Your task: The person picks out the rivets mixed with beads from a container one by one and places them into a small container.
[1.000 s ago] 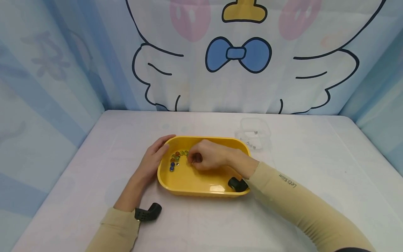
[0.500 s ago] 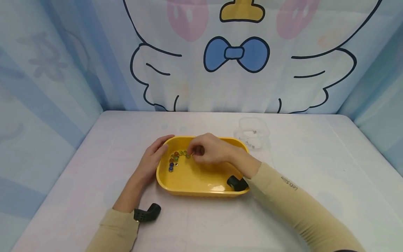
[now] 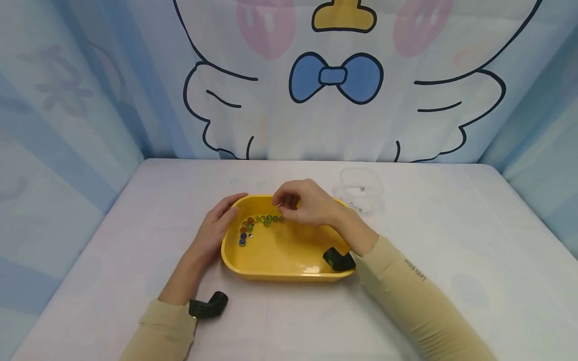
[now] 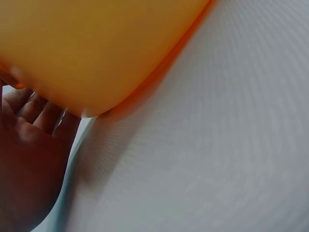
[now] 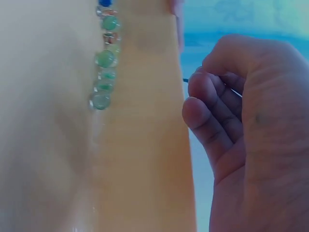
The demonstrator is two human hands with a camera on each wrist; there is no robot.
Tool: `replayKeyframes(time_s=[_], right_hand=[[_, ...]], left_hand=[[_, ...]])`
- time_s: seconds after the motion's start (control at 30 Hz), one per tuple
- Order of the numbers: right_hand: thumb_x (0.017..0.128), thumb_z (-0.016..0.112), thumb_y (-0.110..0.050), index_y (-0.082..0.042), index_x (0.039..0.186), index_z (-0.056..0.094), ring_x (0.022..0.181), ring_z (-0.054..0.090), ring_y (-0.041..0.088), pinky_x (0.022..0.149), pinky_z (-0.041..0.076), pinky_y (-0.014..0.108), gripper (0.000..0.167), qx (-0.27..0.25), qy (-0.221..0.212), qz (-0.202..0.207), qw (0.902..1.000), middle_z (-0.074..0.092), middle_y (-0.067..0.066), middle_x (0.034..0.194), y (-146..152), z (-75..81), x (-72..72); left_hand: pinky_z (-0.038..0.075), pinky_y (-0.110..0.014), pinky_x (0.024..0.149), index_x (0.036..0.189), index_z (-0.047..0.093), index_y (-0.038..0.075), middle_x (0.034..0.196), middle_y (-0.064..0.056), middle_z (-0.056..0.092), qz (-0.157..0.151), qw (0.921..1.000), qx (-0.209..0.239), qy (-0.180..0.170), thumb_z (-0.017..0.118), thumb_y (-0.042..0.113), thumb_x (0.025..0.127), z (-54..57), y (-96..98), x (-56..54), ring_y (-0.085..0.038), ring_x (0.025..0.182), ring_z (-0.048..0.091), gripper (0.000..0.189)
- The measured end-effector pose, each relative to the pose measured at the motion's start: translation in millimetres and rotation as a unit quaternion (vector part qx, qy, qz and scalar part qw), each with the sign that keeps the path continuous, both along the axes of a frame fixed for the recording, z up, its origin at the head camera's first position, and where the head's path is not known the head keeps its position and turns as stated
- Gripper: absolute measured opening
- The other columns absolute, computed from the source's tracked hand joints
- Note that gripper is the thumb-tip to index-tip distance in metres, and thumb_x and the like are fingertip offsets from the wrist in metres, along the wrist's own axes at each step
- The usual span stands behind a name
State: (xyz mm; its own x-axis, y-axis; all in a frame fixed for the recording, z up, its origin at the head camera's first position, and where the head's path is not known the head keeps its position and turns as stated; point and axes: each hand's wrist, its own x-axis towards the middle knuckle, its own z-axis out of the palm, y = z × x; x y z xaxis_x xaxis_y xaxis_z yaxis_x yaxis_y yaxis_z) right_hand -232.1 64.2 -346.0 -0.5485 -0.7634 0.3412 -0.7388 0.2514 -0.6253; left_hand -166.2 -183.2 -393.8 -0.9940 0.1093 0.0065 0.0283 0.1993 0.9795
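A yellow tray [image 3: 284, 255] lies on the table. My left hand [image 3: 212, 225] holds its left end, thumb at the rim and fingers along the outside; in the left wrist view those fingers reach behind the tray wall [image 4: 106, 58]. My right hand [image 3: 309, 203] is raised over the tray's back rim, thumb and fingertips pinching a small shiny thing [image 3: 279, 205] mostly hidden by the fingers. Below it, several glass marbles [image 3: 267, 220], green, orange and blue, form a bent line along the tray's back and left. The right wrist view shows green marbles [image 5: 105, 59] by the back wall.
Behind the tray to the right is a clear plastic box [image 3: 361, 185] with several small shiny pieces inside. The white-covered table [image 3: 271, 321] ends at a printed curtain [image 3: 334, 125]. Black wrist cameras [image 3: 209, 306] sit on both wrists, the right one over the tray's front corner.
My right hand has lifted from inside the tray back toward its rear rim, still pinching. More green marbles now show beneath it. My left hand has stayed on the tray.
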Motion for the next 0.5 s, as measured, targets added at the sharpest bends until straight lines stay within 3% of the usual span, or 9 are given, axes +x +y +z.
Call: replayKeyframes(time_s=[0.5], right_hand=[[0.087, 0.068, 0.005, 0.001, 0.098, 0.071, 0.072, 0.060, 0.016, 0.067, 0.054, 0.027, 0.012, -0.091, -0.010, -0.033, 0.9952, 0.069, 0.008, 0.089, 4, 12.7, 2.9]], left_hand=[[0.025, -0.043, 0.119, 0.151, 0.045, 0.016, 0.153, -0.003, 0.045, 0.002, 1.0000, -0.007, -0.001, 0.040, 0.024, 0.109, -1.7, 0.1, -1.3, -0.021, 0.142, 0.038, 0.042]])
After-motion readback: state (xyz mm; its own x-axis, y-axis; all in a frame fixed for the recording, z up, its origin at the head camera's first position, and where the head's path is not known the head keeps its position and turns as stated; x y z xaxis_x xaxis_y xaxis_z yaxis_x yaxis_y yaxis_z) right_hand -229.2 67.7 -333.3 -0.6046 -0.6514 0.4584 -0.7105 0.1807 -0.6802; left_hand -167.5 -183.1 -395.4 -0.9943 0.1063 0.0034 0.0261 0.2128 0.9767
